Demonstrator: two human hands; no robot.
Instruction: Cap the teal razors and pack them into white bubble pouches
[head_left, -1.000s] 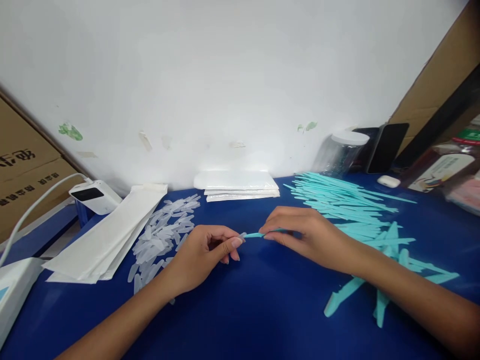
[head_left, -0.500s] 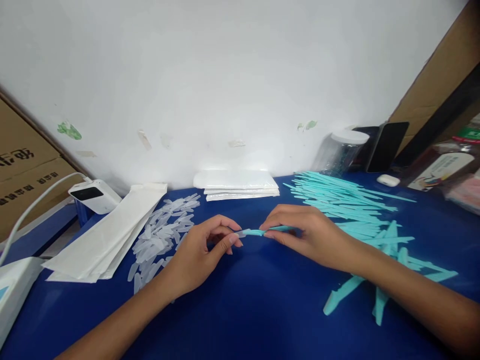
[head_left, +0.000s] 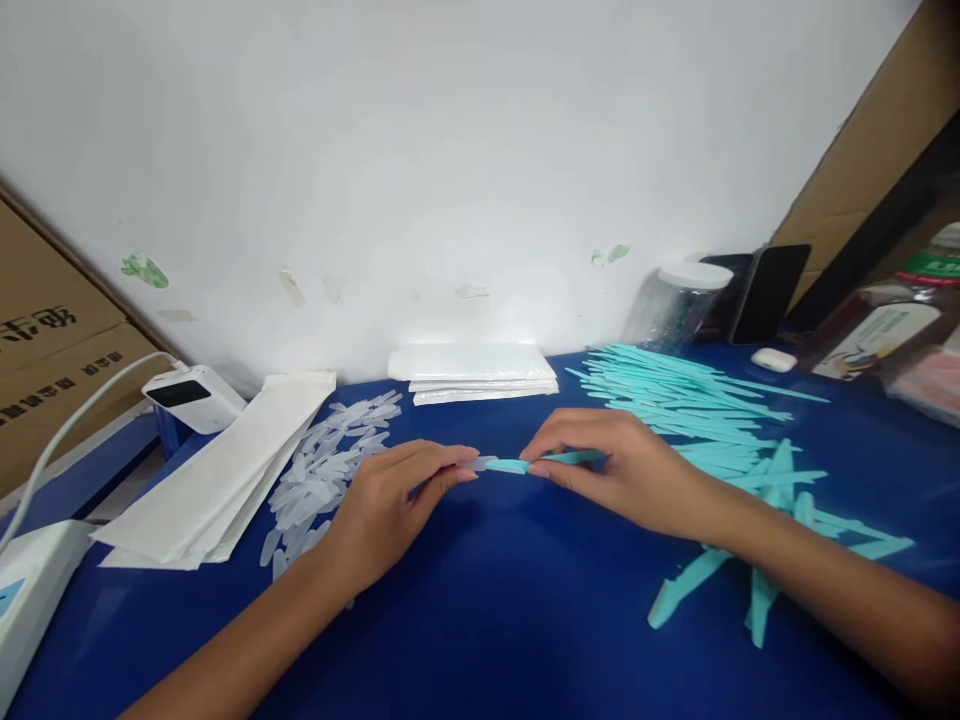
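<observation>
My right hand (head_left: 600,470) pinches a thin teal plastic stick (head_left: 525,465) near its tip, just above the blue table (head_left: 480,620). My left hand (head_left: 390,500) pinches a small clear plastic cap (head_left: 480,463) that sits over the stick's left end. The two hands meet at the middle of the table. A heap of clear caps (head_left: 330,465) lies left of my left hand. A big pile of teal sticks (head_left: 697,410) spreads behind and right of my right hand.
Long white paper pouches (head_left: 225,460) lie at the left, a stack of white packets (head_left: 472,370) by the wall. A white power bank (head_left: 195,395) with cable, a clear jar (head_left: 675,305), two phones (head_left: 765,290), an earbud case (head_left: 772,360) and cardboard boxes (head_left: 45,350) ring the table.
My left fingers have straightened and slid the clear cap further along the stick's end. The right hand stays almost where it was.
</observation>
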